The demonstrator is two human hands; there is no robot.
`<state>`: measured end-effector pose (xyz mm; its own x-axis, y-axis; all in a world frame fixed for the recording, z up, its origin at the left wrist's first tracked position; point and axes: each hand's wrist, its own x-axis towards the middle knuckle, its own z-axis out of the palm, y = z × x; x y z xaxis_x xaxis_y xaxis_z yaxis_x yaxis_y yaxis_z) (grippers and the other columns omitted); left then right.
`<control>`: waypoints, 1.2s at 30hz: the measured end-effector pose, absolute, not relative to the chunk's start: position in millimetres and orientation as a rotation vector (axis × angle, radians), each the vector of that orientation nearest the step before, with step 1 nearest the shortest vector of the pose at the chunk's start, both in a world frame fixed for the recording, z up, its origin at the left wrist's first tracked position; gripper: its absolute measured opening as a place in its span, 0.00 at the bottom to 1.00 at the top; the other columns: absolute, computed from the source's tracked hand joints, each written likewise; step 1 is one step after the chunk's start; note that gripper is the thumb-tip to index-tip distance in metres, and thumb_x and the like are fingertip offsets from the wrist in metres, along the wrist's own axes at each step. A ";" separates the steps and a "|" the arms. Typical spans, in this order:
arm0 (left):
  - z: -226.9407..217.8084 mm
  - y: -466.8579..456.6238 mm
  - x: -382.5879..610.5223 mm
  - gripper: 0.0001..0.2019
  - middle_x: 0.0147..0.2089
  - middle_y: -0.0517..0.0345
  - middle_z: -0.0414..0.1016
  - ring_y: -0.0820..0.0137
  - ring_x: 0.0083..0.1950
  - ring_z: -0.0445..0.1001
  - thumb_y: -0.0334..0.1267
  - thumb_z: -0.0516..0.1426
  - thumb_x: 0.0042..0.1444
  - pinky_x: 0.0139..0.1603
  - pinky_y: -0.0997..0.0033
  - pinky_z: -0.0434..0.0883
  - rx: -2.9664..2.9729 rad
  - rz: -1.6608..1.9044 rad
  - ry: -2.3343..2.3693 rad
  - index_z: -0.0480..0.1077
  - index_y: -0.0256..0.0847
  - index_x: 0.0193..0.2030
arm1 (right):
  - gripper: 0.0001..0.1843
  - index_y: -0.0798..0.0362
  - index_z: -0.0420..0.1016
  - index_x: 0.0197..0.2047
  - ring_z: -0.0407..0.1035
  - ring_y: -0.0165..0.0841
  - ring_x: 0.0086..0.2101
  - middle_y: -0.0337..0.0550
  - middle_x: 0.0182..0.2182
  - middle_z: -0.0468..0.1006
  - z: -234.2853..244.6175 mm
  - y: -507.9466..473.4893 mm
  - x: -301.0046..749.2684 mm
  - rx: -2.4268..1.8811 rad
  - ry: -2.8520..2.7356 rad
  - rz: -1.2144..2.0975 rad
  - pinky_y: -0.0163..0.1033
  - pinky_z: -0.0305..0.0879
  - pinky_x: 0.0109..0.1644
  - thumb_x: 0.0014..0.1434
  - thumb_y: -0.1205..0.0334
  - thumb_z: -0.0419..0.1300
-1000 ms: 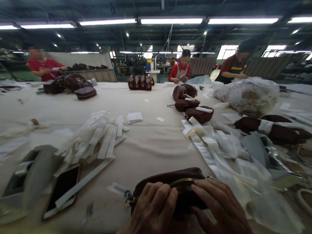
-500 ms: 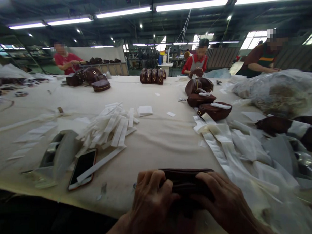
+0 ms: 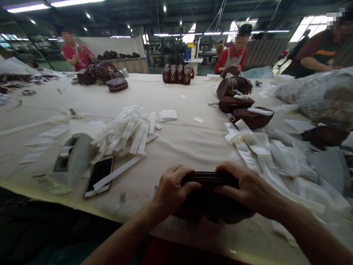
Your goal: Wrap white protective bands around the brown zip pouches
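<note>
A dark brown leather bag [image 3: 212, 202] stands at the table's near edge, its top edge toward the far side. My left hand [image 3: 175, 188] grips its upper left, thumb on the near face and fingers over the top. On the upper right my right hand [image 3: 239, 184] holds it the same way, thumb in front. The bag's near face is in shadow, so details there cannot be made out. Strips of white paper [image 3: 253, 145] lie just beyond my right hand. To the left of my left hand is a phone [image 3: 98, 177] with one white strip across it.
A tape dispenser [image 3: 74, 159] stands at left, beside a heap of white strips [image 3: 127, 130]. Finished-looking brown bags [image 3: 251, 116] lie at right, with more bags [image 3: 177, 73] in a row at the back. A large plastic bundle [image 3: 331, 96] sits far right. Several co-workers are across the table.
The view has tilted down and shifted left. My hands have moved up the bag's sides, thumbs now on its near face, and more of the bag's body shows.
</note>
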<state>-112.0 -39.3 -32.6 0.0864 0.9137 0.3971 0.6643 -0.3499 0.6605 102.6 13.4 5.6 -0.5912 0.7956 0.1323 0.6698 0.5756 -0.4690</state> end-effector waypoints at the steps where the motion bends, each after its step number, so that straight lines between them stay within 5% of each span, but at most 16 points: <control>1: -29.2 -34.5 -113.3 0.07 0.34 0.59 0.74 0.68 0.39 0.73 0.36 0.61 0.53 0.40 0.70 0.71 2.051 1.145 1.566 0.72 0.40 0.39 | 0.18 0.50 0.71 0.47 0.73 0.35 0.34 0.42 0.37 0.78 8.0 18.7 100.9 -1.182 -2.498 0.604 0.39 0.69 0.38 0.52 0.57 0.62; 3: -23.6 -25.6 -116.5 0.07 0.34 0.59 0.74 0.68 0.39 0.73 0.37 0.61 0.53 0.40 0.70 0.70 2.116 1.193 1.547 0.72 0.40 0.39 | 0.21 0.49 0.71 0.50 0.73 0.35 0.35 0.42 0.37 0.79 12.6 27.1 97.2 -1.126 -2.510 0.617 0.39 0.68 0.39 0.54 0.54 0.61; 11: -44.3 5.6 -128.6 0.08 0.34 0.56 0.74 0.69 0.37 0.72 0.40 0.57 0.58 0.38 0.71 0.69 2.368 1.301 1.480 0.70 0.37 0.38 | 0.07 0.50 0.76 0.36 0.70 0.34 0.32 0.39 0.29 0.77 -15.2 42.6 76.5 -1.113 -2.449 0.352 0.39 0.63 0.37 0.57 0.59 0.57; 16: -46.4 -16.3 -118.9 0.15 0.48 0.47 0.72 0.61 0.52 0.67 0.36 0.52 0.61 0.55 0.58 0.62 2.763 1.312 1.432 0.64 0.32 0.53 | 0.07 0.50 0.75 0.36 0.71 0.33 0.32 0.39 0.30 0.77 -27.0 49.3 77.9 -1.079 -2.403 0.368 0.38 0.64 0.37 0.56 0.60 0.56; 24: -69.5 -55.8 -64.7 0.12 0.33 0.52 0.68 0.62 0.35 0.64 0.44 0.49 0.60 0.36 0.61 0.59 2.458 1.102 1.859 0.68 0.37 0.37 | 0.06 0.51 0.74 0.35 0.70 0.34 0.32 0.41 0.30 0.77 -25.2 43.9 80.4 -1.089 -2.381 0.344 0.38 0.64 0.37 0.57 0.59 0.57; 36: -81.1 -61.9 -73.7 0.03 0.33 0.57 0.71 0.69 0.37 0.68 0.29 0.53 0.59 0.50 0.64 0.62 2.368 1.445 1.682 0.68 0.38 0.39 | 0.06 0.52 0.70 0.33 0.70 0.33 0.28 0.39 0.26 0.75 -13.5 22.7 85.8 -1.096 -2.515 0.421 0.36 0.61 0.32 0.59 0.59 0.56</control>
